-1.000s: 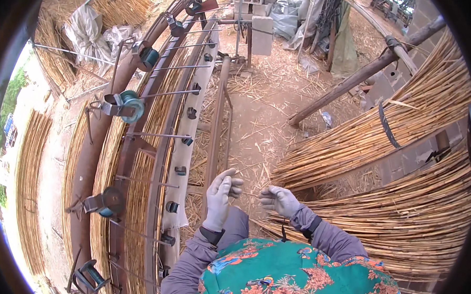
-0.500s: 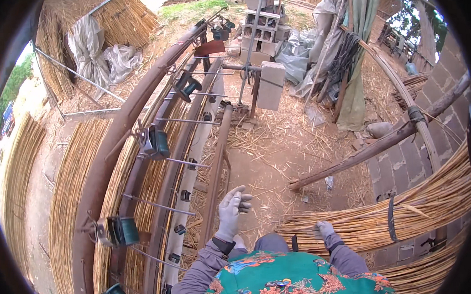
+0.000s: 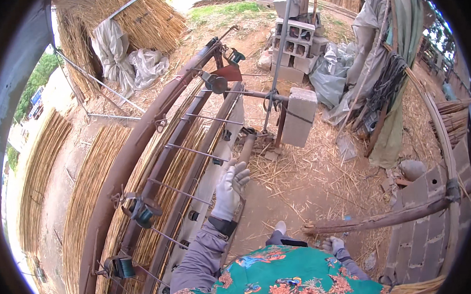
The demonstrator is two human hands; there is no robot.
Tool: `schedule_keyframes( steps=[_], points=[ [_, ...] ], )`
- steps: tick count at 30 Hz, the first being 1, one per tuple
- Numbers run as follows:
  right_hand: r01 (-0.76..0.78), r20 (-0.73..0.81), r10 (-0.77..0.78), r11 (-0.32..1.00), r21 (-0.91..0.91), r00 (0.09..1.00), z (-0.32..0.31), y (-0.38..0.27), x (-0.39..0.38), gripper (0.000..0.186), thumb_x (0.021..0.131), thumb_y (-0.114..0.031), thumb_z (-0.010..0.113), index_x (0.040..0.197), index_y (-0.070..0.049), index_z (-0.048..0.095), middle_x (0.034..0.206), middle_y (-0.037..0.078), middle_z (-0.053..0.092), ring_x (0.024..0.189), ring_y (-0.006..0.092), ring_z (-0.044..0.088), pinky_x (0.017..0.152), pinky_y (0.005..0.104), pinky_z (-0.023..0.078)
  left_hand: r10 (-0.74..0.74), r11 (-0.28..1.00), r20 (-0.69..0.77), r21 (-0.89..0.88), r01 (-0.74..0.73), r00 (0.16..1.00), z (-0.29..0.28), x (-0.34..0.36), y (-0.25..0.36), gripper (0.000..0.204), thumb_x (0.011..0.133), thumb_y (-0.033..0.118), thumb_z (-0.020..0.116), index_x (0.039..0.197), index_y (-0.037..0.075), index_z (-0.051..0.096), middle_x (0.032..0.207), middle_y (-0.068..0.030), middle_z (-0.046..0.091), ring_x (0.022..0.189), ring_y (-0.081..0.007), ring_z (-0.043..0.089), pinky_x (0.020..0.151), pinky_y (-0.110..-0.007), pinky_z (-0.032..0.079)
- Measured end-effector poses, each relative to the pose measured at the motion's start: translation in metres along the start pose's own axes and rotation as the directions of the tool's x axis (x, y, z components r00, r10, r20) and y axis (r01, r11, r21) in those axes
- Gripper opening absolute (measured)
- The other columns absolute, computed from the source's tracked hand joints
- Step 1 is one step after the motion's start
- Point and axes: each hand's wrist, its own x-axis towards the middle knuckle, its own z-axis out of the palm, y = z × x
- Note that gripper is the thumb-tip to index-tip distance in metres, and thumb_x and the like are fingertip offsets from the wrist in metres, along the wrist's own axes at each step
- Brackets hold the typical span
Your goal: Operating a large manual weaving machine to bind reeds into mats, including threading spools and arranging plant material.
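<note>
Along my left side runs a long rust-brown metal frame (image 3: 165, 163), its thin grey metal rods (image 3: 179, 191) pointing toward my pale-gloved left hand (image 3: 228, 192), empty, fingers loosely spread. My right hand (image 3: 332, 244) hangs near a rough brown wooden pole (image 3: 386, 221); whether it grips anything, I can't tell. I seem between grips; any reach leftward calls for clearing those rods.

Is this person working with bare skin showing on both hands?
No, the left hand and the right hand are both gloved.
</note>
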Motion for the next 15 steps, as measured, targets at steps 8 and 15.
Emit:
schedule_keyframes(
  steps=[8, 15],
  points=[
    [0.656, 0.539, -0.504, 0.744, -0.126, 0.675, 0.241, -0.393, -0.075, 0.027, 0.099, -0.027, 0.053, 0.112, -0.005, 0.059, 0.092, 0.006, 0.067, 0.072, 0.0128, 0.063, 0.061, 0.0246, 0.05, 0.177, 0.975, -0.317, -0.075, -0.211, 0.932, -0.012, 0.226, 0.017, 0.04, 0.1, 0.022, 0.05, 0.137, 0.01, 0.041, 0.132, -0.0109, 0.05, 0.111, -0.0255, 0.054, 0.095, -0.042, 0.046],
    [0.993, 0.689, -0.722, 0.114, 0.039, 0.056, 0.419, -0.519, -0.211, 0.039, 0.094, -0.023, 0.063, 0.124, -0.002, 0.054, 0.115, 0.011, 0.062, 0.102, 0.0186, 0.062, 0.092, 0.0322, 0.048, -0.112, 0.975, -0.336, -0.221, 0.037, 0.935, -0.111, 0.385, 0.013, 0.053, 0.091, 0.051, 0.054, 0.117, 0.005, 0.057, 0.102, -0.0088, 0.064, 0.088, -0.0252, 0.065, 0.078, -0.043, 0.055]
  ],
)
